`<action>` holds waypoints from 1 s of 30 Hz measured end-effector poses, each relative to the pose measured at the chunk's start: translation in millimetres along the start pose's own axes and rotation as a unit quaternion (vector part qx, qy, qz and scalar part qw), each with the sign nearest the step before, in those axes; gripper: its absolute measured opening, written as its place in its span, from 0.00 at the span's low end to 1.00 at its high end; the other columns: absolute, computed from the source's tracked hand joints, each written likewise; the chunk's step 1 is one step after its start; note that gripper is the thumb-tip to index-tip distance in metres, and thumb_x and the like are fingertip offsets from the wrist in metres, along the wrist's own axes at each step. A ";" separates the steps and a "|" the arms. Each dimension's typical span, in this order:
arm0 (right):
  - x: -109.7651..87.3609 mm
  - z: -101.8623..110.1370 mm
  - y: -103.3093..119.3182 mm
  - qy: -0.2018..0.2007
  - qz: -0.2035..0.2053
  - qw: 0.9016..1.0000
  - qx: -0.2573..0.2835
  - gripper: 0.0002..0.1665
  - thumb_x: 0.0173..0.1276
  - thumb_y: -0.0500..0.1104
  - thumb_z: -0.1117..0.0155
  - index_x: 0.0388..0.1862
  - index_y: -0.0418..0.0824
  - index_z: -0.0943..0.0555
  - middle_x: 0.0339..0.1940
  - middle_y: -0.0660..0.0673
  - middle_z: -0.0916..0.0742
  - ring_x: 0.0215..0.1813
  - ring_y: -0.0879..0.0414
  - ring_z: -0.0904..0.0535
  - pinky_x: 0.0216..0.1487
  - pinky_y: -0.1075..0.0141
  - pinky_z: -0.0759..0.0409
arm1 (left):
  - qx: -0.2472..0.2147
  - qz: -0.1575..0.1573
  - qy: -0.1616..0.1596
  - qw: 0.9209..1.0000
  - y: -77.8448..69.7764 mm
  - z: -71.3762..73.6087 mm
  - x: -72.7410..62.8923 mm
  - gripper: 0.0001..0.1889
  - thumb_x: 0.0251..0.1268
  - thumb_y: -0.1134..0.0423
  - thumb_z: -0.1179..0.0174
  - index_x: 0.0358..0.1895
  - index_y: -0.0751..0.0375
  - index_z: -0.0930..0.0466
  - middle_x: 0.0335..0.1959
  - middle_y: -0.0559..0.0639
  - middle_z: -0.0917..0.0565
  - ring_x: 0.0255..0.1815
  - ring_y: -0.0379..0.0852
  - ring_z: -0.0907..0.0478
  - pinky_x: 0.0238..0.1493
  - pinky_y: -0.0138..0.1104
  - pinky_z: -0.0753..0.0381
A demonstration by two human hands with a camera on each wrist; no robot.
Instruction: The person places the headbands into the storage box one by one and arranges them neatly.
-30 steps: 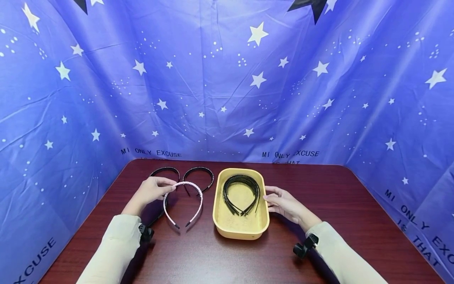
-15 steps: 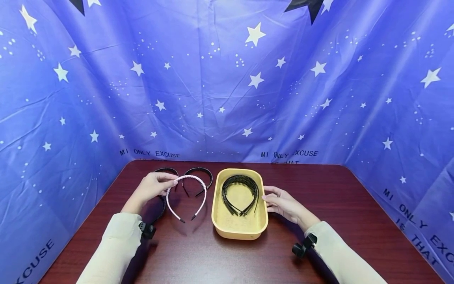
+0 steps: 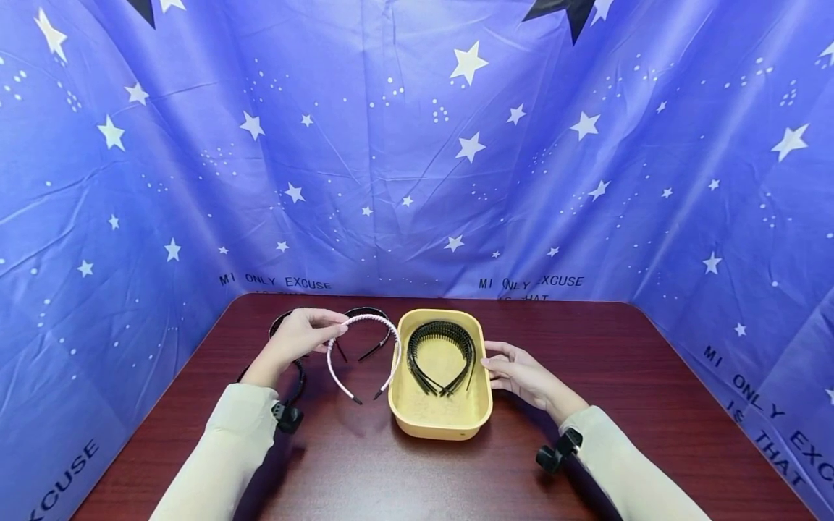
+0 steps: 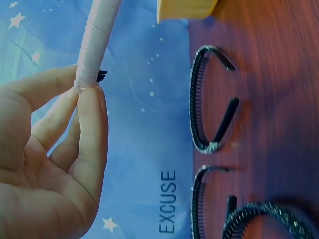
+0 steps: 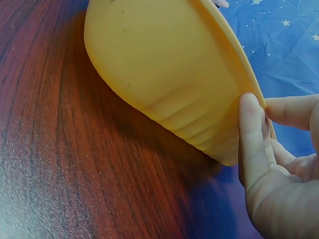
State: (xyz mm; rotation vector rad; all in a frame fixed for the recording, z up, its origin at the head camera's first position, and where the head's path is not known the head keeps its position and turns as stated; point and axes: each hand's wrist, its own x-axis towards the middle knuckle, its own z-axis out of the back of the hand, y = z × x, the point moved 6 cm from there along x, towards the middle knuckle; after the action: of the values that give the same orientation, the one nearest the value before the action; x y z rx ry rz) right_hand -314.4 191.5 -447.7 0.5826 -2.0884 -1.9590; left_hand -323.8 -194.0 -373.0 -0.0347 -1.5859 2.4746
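Note:
My left hand [image 3: 305, 336] pinches the top of a pale pink ribbon-wrapped headband [image 4: 97, 40] between thumb and fingers. It hangs above the table with its dark tips down, right beside the yellow box [image 3: 426, 418] in the head view. Inside that box lie several black toothed headbands [image 3: 443, 330], nested together. At the box's right side, my right hand [image 3: 526, 375] holds the rim, with thumb and fingers at its edge in the right wrist view. How far the fingers reach around the rim is partly hidden.
More black headbands lie on the dark red wooden table [image 3: 352, 470]: one behind the pink one [image 4: 195, 99], others [image 4: 264, 209] partly hidden by the left hand in the head view. A blue star-patterned curtain [image 3: 391, 145] surrounds the table's back and sides.
The left hand has lifted the pink headband and carried it rightward, up to the box's left side. The right hand has stayed at the box, and the black headbands inside look unmoved.

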 end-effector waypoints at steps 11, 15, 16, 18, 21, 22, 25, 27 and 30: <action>0.1 0.8 -0.4 -0.001 0.000 1.000 0.007 0.39 0.74 0.34 0.43 0.75 0.24 0.49 0.42 0.42 0.17 0.38 0.56 0.17 0.44 0.63 0.14 | -0.027 -0.017 0.007 0.999 -17.5 -26.6 14.1 0.14 0.65 0.63 0.32 0.51 0.66 0.14 0.39 0.56 0.13 0.28 0.41 0.21 0.33 0.37 0.12; 0.3 1.0 -0.9 -0.002 -0.002 1.000 0.006 0.39 0.74 0.34 0.43 0.75 0.24 0.49 0.42 0.42 0.17 0.38 0.57 0.17 0.44 0.63 0.14 | -0.035 -0.021 0.009 0.999 -20.9 -37.9 19.5 0.14 0.64 0.63 0.31 0.50 0.65 0.13 0.39 0.56 0.13 0.27 0.40 0.22 0.34 0.41 0.11; 0.3 1.0 -0.9 -0.001 -0.002 1.000 0.006 0.39 0.74 0.34 0.43 0.75 0.24 0.49 0.42 0.42 0.17 0.38 0.57 0.17 0.44 0.63 0.14 | -0.036 -0.022 0.009 0.999 -21.6 -40.5 20.7 0.14 0.64 0.63 0.31 0.50 0.65 0.13 0.39 0.57 0.12 0.27 0.41 0.21 0.34 0.41 0.11; 0.3 1.3 -0.9 -0.001 -0.002 1.000 0.006 0.39 0.74 0.34 0.43 0.75 0.24 0.49 0.42 0.42 0.17 0.38 0.57 0.17 0.44 0.64 0.14 | -0.040 -0.024 0.009 0.999 -22.9 -46.0 23.1 0.13 0.64 0.63 0.31 0.50 0.64 0.13 0.39 0.58 0.12 0.27 0.41 0.21 0.36 0.43 0.11; 0.3 1.6 -0.6 0.000 -0.003 1.000 0.007 0.39 0.74 0.34 0.43 0.75 0.24 0.49 0.42 0.42 0.18 0.38 0.57 0.17 0.44 0.64 0.14 | -0.040 -0.028 0.010 0.999 -25.3 -55.1 26.3 0.12 0.64 0.64 0.31 0.49 0.63 0.13 0.39 0.58 0.12 0.27 0.42 0.20 0.35 0.42 0.11; 0.2 1.6 -0.5 0.000 -0.002 1.000 0.007 0.39 0.74 0.34 0.43 0.75 0.24 0.49 0.42 0.42 0.18 0.38 0.57 0.17 0.44 0.64 0.14 | -0.038 -0.030 0.010 0.999 -25.9 -58.1 27.1 0.12 0.64 0.64 0.31 0.49 0.62 0.12 0.39 0.57 0.12 0.27 0.42 0.20 0.34 0.42 0.11; 0.0 1.5 -0.5 0.000 -0.003 1.000 0.008 0.39 0.74 0.34 0.43 0.75 0.24 0.49 0.42 0.42 0.18 0.38 0.57 0.17 0.44 0.64 0.14 | -0.037 -0.030 0.014 0.999 -27.6 -67.7 29.4 0.12 0.64 0.63 0.31 0.49 0.61 0.12 0.38 0.57 0.12 0.28 0.44 0.19 0.33 0.39 0.11; -0.1 1.1 -0.4 0.001 -0.003 1.000 0.010 0.39 0.74 0.34 0.43 0.75 0.24 0.49 0.42 0.42 0.18 0.38 0.57 0.17 0.44 0.64 0.14 | -0.032 -0.031 0.014 0.999 -28.5 -73.0 30.6 0.12 0.64 0.63 0.30 0.48 0.61 0.12 0.38 0.56 0.12 0.27 0.44 0.19 0.32 0.39 0.12; -0.3 0.5 -0.3 0.001 -0.003 1.000 0.010 0.39 0.73 0.34 0.43 0.75 0.24 0.50 0.42 0.42 0.18 0.38 0.57 0.17 0.44 0.64 0.14 | -0.025 -0.034 0.015 0.999 -29.6 -80.4 31.7 0.11 0.64 0.63 0.31 0.48 0.60 0.11 0.38 0.56 0.12 0.26 0.43 0.19 0.32 0.41 0.11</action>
State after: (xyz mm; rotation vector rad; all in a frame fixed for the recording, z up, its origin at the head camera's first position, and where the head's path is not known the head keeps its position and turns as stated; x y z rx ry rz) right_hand -314.3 192.1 -448.0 0.5950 -2.1093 -1.9426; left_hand -339.9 -104.2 -377.6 -0.0244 -1.6101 2.3714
